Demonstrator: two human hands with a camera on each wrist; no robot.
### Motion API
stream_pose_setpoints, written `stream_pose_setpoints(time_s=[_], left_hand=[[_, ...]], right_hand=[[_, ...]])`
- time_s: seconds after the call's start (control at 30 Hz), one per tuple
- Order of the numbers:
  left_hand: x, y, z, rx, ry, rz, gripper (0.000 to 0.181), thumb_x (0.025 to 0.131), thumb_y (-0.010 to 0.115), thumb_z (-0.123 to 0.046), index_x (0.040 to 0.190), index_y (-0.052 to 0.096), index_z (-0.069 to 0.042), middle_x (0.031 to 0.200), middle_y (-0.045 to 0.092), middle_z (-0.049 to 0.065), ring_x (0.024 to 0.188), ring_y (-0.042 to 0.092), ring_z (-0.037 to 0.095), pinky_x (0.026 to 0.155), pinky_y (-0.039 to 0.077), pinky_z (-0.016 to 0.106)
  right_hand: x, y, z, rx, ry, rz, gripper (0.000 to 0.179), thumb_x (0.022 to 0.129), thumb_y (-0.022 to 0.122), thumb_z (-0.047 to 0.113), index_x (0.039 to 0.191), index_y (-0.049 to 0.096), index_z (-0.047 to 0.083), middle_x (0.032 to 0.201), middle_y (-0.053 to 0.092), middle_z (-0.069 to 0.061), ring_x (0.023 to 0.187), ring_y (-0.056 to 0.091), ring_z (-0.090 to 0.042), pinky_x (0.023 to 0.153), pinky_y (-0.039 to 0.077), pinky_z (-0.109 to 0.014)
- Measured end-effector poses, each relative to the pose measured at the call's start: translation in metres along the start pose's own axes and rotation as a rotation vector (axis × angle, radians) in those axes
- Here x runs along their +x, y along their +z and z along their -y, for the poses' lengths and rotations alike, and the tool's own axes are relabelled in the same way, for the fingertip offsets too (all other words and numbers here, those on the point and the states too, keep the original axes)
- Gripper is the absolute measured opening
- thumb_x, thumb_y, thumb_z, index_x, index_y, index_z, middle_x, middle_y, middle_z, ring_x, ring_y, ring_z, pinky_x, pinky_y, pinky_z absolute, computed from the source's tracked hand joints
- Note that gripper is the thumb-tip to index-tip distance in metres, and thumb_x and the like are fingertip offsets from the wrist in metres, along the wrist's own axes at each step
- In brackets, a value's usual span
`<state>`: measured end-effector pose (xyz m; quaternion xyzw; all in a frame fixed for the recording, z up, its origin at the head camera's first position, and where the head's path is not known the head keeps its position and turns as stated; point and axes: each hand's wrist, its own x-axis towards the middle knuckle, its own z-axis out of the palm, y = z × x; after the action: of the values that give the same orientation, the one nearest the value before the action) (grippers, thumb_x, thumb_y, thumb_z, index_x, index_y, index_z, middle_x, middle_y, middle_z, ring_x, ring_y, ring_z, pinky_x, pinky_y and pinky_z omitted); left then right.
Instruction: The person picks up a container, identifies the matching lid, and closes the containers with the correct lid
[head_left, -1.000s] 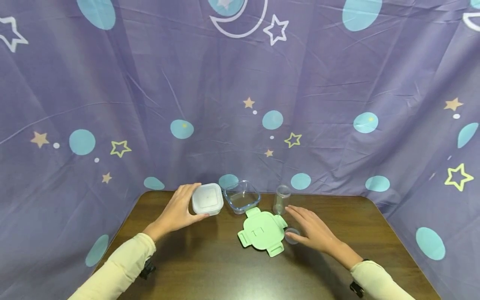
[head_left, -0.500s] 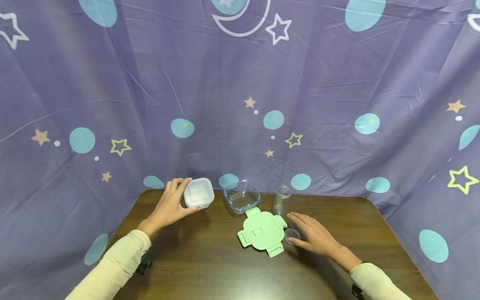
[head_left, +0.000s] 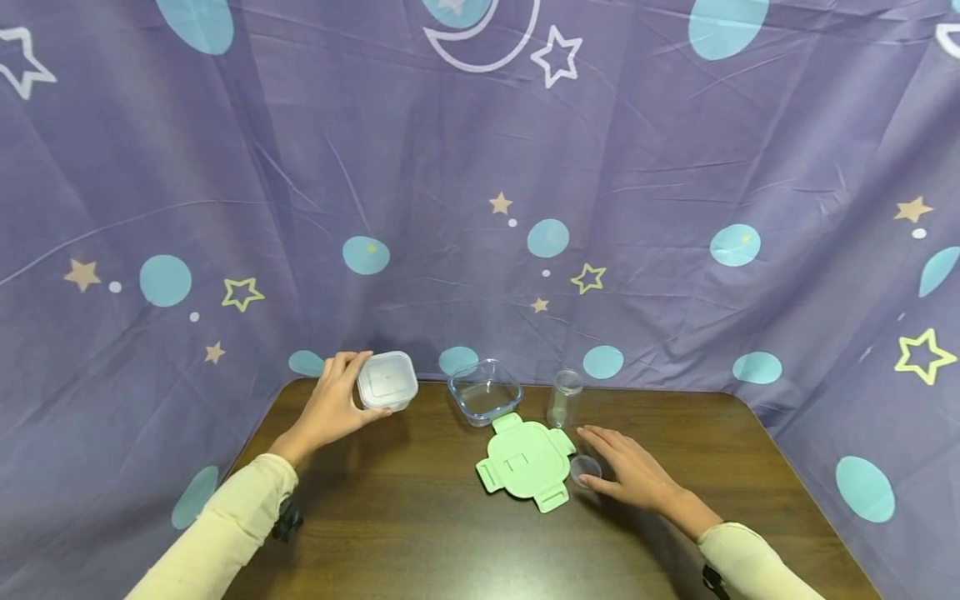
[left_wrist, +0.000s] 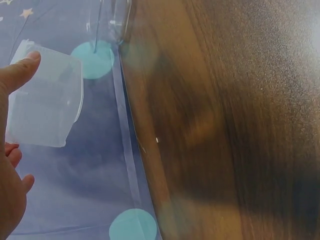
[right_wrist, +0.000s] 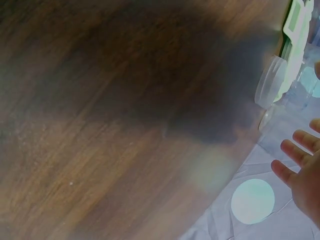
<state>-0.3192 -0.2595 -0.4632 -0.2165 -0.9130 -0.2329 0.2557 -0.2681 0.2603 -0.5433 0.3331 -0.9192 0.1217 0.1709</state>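
Observation:
My left hand (head_left: 330, 406) grips a small square translucent plastic container with a whitish lid (head_left: 387, 380), thumb on the near side and fingers at the far side. In the left wrist view the thumb presses on the wall of that container (left_wrist: 47, 97), which appears over the far part of the table. My right hand (head_left: 632, 468) hovers with fingers extended and holds nothing. Close to its thumb lies a small round clear lid (head_left: 585, 471). The right wrist view shows the spread fingers (right_wrist: 302, 150) apart from the round lid (right_wrist: 271, 81).
A square glass container (head_left: 485, 396) stands near the table's back edge. Right of it is a clear jar (head_left: 563, 400), upright. The green lid with side flaps (head_left: 527, 461) lies in front of them on the brown wooden table (head_left: 420, 533). A purple patterned curtain (head_left: 450, 167) hangs behind.
My left hand has moved left and slightly back with the plastic container, away from the glass container. My right hand has lowered a little near the round lid.

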Motion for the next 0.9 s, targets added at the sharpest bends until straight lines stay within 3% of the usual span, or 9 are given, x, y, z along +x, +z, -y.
stream_pose_setpoints(time_s=[0.5,0.9], left_hand=[[-0.006,0.002,0.013,-0.009,-0.086,0.040,0.106,0.064,0.097,-0.034,0.148,0.045,0.005,0.130,0.049,0.025,0.117,0.043,0.041,0.093,0.045,0.060],[-0.018,0.009,0.021,-0.003,-0.105,0.048,0.104,0.066,0.096,-0.034,0.146,0.045,0.007,0.129,0.049,0.028,0.115,0.043,0.043,0.091,0.043,0.060]], right_hand=[[-0.004,0.011,-0.007,-0.026,-0.003,-0.001,0.075,0.084,0.081,0.043,0.142,0.057,0.003,0.136,0.063,-0.016,0.120,0.064,-0.033,0.097,0.054,-0.053],[-0.008,0.018,-0.008,-0.016,-0.011,0.027,0.072,0.085,0.078,0.047,0.138,0.060,0.002,0.133,0.066,-0.015,0.119,0.065,-0.031,0.096,0.055,-0.051]])
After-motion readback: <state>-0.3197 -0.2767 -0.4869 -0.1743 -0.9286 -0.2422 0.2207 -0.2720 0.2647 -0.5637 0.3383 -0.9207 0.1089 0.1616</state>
